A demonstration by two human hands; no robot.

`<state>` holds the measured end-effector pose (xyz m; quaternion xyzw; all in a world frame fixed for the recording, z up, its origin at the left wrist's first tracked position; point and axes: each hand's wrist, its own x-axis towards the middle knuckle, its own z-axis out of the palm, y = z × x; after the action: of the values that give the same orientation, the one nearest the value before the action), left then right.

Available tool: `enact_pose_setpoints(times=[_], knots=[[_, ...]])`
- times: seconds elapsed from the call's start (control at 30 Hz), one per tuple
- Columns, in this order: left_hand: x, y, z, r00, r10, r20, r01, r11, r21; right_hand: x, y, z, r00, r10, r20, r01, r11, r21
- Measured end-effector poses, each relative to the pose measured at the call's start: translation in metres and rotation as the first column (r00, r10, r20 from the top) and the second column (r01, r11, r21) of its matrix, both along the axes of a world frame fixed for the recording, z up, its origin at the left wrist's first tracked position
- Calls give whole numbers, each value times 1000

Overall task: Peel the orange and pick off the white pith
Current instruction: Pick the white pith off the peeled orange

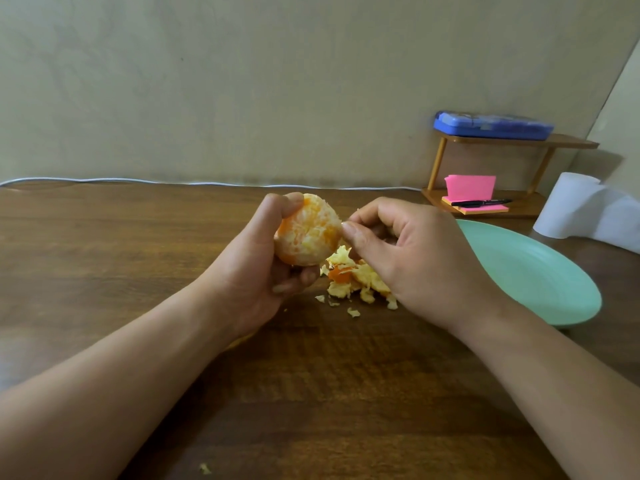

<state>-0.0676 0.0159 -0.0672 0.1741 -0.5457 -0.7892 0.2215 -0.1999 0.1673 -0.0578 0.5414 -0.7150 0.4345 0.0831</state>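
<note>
two bare forearms reach in from the bottom edge over a dark wooden counter (104,254), and a thin white cable (138,181) runs along its far edge against the wall. near the bottom edge a single pale scrap (205,468) lies alone on the wood.

left of centre, the left hand (263,258) grips the orange (306,230) and holds it up off the counter. the thumb lies over the top of the fruit and the fingers curl beneath it. the orange is almost bare of rind, its surface streaked with white pith (332,220) over orange flesh.

just to its right, the right hand (415,258) has its fingers curled, with the tips of thumb and forefinger meeting at the fruit's right edge and pinching at the pith there. how much is caught between them cannot be told.

below and between the hands, a heap of torn peel (356,278) and pith bits lies on the counter, partly hidden by the right hand.

further right sits a mint-green plate (540,271), its near-left rim behind the right wrist. behind it, a small wooden shelf (571,143) stands against the wall, with a blue case (493,124) on top, and pink sticky notes (471,187) and a black pen (481,203) on its lower level. a white paper roll (575,206) stands at the far right.
</note>
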Motion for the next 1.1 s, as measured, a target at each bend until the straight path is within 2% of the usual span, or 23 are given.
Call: enact_pose_setpoints(times=[0.23,0.5,0.8,0.97,1.1], knots=[[-2,0,-2,1000,-6,21,6,1000,-7,-3,0,0,999,-11,-34,11,1000,17],[-3,2,-3,998,-37,44,39,998,-47,-3,-1,-2,988,-35,-148,35,999,0],[-1,-4,-1,999,-39,-1,39,999,24,-2,2,-1,995,10,-98,-7,1000,22],[-4,-7,-6,998,-16,60,19,998,-57,-6,2,0,981,-8,-193,27,995,95],[-6,-6,-8,995,31,93,-12,979,-202,-7,1,1,949,-4,-315,48,990,132]])
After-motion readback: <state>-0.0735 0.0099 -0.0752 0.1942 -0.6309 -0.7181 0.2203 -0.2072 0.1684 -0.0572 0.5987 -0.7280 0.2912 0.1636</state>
